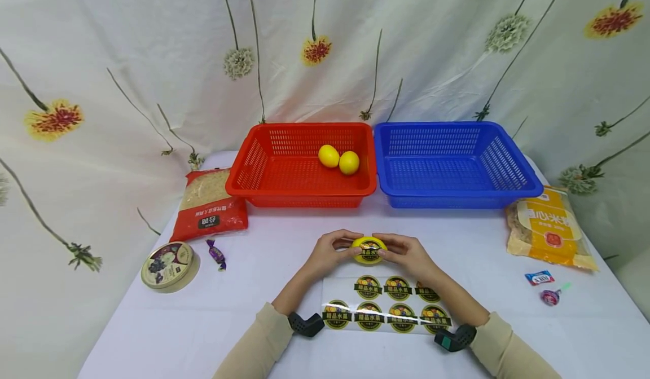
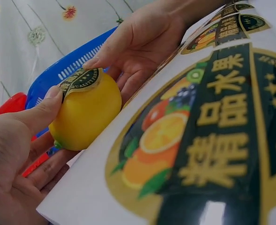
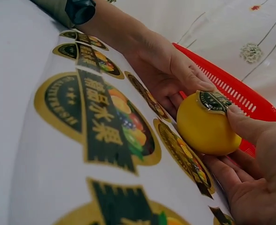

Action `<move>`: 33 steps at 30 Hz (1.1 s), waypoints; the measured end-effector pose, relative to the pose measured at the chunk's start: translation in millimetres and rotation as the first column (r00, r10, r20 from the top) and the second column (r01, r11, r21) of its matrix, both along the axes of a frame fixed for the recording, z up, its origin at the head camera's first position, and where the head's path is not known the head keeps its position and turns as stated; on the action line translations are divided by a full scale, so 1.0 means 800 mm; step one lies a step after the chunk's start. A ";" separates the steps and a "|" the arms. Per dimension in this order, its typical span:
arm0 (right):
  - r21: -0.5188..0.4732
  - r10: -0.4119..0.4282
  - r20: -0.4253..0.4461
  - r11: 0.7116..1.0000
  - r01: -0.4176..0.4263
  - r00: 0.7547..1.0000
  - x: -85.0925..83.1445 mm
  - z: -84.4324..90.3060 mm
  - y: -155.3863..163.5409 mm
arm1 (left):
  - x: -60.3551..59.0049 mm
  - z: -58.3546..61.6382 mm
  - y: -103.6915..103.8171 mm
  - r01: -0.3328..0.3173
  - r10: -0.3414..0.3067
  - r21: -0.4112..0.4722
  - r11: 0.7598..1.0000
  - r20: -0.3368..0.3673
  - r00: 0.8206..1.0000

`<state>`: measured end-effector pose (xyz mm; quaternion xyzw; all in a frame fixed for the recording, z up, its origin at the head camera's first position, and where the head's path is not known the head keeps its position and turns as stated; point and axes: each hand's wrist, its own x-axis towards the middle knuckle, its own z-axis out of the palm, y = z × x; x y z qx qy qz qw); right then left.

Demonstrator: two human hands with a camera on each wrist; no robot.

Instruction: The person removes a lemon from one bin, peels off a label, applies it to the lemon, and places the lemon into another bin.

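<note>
A yellow lemon [image 1: 369,239] is held between both hands above the table, just past the far edge of a clear sticker sheet [image 1: 337,291]. On its near side is a black and gold fruit sticker [image 1: 370,251], whose edge stands slightly off the skin in the left wrist view. My left hand [image 1: 329,253] grips the lemon's left end, the thumb on the sticker's edge and the fingers behind. From the other side my right hand [image 1: 410,255] grips it likewise, its thumb pressing the sticker's other edge. Several stickers remain on the sheet, partly under the right forearm.
Behind stand a red basket [image 1: 299,201] with two lemons [image 1: 329,156] and a blue basket [image 1: 452,201]. To the left lie a red grain bag [image 1: 210,207], a round tin [image 1: 167,265] and a purple candy [image 1: 216,255]. A yellow bag [image 1: 550,229], small packet [image 1: 539,277] and lollipop [image 1: 550,297] lie right.
</note>
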<state>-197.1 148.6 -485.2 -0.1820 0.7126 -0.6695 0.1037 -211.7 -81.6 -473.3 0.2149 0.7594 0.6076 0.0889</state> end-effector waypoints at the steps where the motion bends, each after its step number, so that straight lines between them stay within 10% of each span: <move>1: -0.003 0.005 0.008 1.000 -0.005 1.000 -0.001 0.000 0.001 | 0.000 0.000 0.000 0.001 -0.001 -0.005 1.000 0.002 1.000; 12: -0.020 0.001 0.029 1.000 0.000 1.000 -0.005 -0.001 0.003 | -0.008 -0.016 -0.005 0.022 -0.022 0.006 1.000 0.001 1.000; 16: -0.015 -0.004 0.025 1.000 0.005 1.000 0.000 0.008 0.001 | -0.005 -0.017 -0.005 0.042 -0.043 -0.018 0.999 -0.099 0.994; 25: 0.013 -0.016 0.004 1.000 0.016 1.000 0.011 0.027 -0.003 | 0.001 -0.013 0.009 -0.043 -0.070 -0.206 0.978 -0.513 0.856; 33: 0.023 -0.011 -0.001 1.000 0.011 1.000 0.010 0.026 -0.003 | -0.001 -0.014 0.009 -0.074 -0.085 -0.250 0.966 -0.572 0.816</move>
